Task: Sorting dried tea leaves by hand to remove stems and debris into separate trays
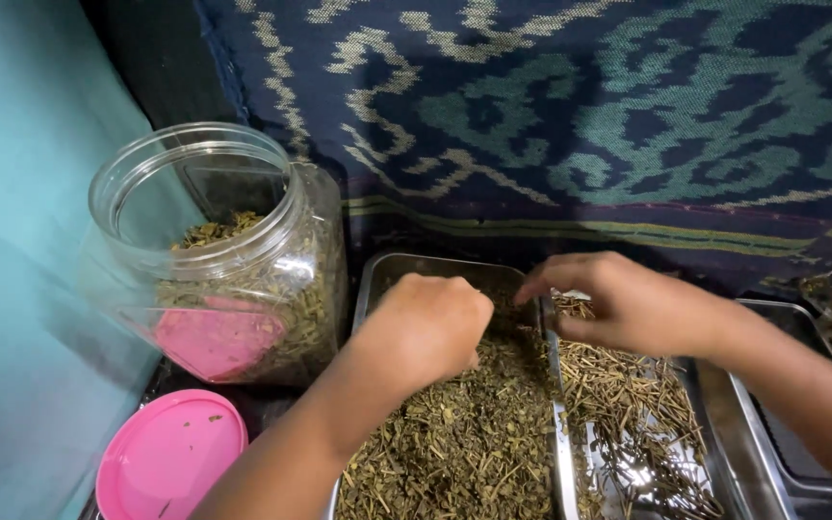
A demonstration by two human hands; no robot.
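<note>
Left hand (426, 327): curled into a loose fist, knuckles up, pressed into the green-brown dried leaf bits (464, 443); whether a pinch sits inside, cannot tell.
Right hand (628, 303): palm down at 3 o'clock of the left, fingers narrow, tips nipping at a pale stem near the divide.
Shallow steel tray (377, 279): holds the leaf bits.
Straw-coloured dry stems (628, 404): kept apart in the neighbouring steel tray (724, 433) (sorted, apparently).
Clear plastic jar (223, 260): at 10 o'clock, mouth open, within easy reach.
Round pink lid (170, 453): at 8 o'clock.
</note>
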